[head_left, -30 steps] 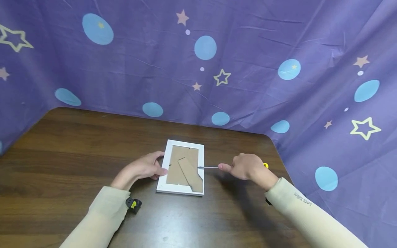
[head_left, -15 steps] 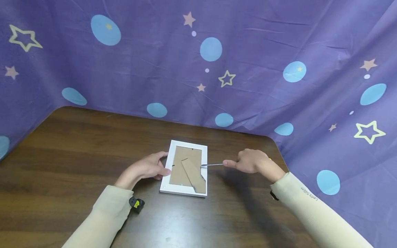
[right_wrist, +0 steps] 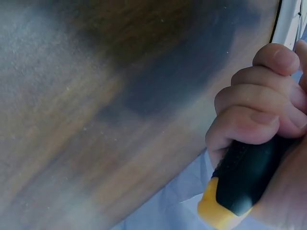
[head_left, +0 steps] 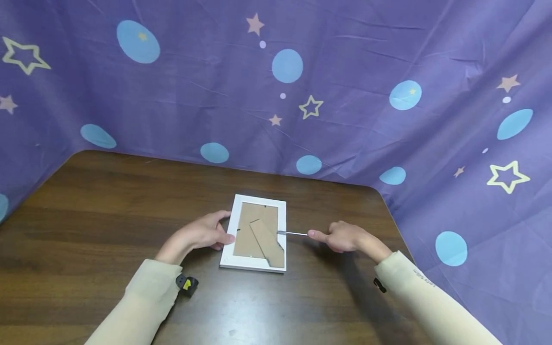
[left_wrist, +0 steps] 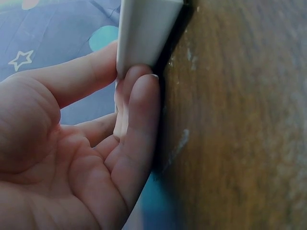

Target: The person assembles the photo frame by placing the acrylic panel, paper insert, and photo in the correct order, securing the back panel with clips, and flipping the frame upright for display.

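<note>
A white picture frame [head_left: 250, 262] lies face down on the table, its brown backing board [head_left: 245, 242] and slanted stand leg [head_left: 266, 242] facing up. My left hand [head_left: 201, 234] grips the frame's left side, thumb on top of the border and fingers against the outer edge. In the left wrist view the white edge [left_wrist: 146, 36] sits between thumb and fingers. My right hand [head_left: 345, 236] holds a screwdriver [head_left: 297, 234], thumb stretched along toward the shaft. The flat tip is at the inner edge of the right border, by the backing. The right wrist view shows the fingers curled round its black and yellow handle [right_wrist: 244, 177].
The brown wooden table [head_left: 129, 211] has rounded far corners. A purple curtain [head_left: 241, 86] with stars and blue ovals hangs behind it and along its sides. Each wrist wears a black strap, the left one carrying a small black device [head_left: 187, 285].
The right hand tilts up slightly, then comes lower again, and the yellow handle end drops out of the head view. The tip stays at the right border. The left hand keeps its grip.
</note>
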Demonstrator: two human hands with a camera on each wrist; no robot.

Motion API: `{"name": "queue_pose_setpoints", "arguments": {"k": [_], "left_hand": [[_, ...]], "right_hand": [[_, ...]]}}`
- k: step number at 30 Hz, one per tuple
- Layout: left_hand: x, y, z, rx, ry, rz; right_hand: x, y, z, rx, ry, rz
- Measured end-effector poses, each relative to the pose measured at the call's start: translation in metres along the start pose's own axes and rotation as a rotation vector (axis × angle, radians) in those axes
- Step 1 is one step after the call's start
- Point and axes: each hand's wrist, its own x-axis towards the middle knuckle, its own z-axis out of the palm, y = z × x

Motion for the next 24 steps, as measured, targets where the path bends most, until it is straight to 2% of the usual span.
{"name": "queue_pose_setpoints", "arguments": {"k": [5,24], "left_hand": [[-0.0006,-0.0004,-0.0002,0.011,0.005,0.005],[-0.0011,-0.0001,0.0005,-0.006,0.006,0.014]], "right_hand": [[0.0,0.0009,0.0037,0.04,-0.015,0.002],[0.0048,0.0047,0.0083,0.076,-0.045,-0.022]]}}
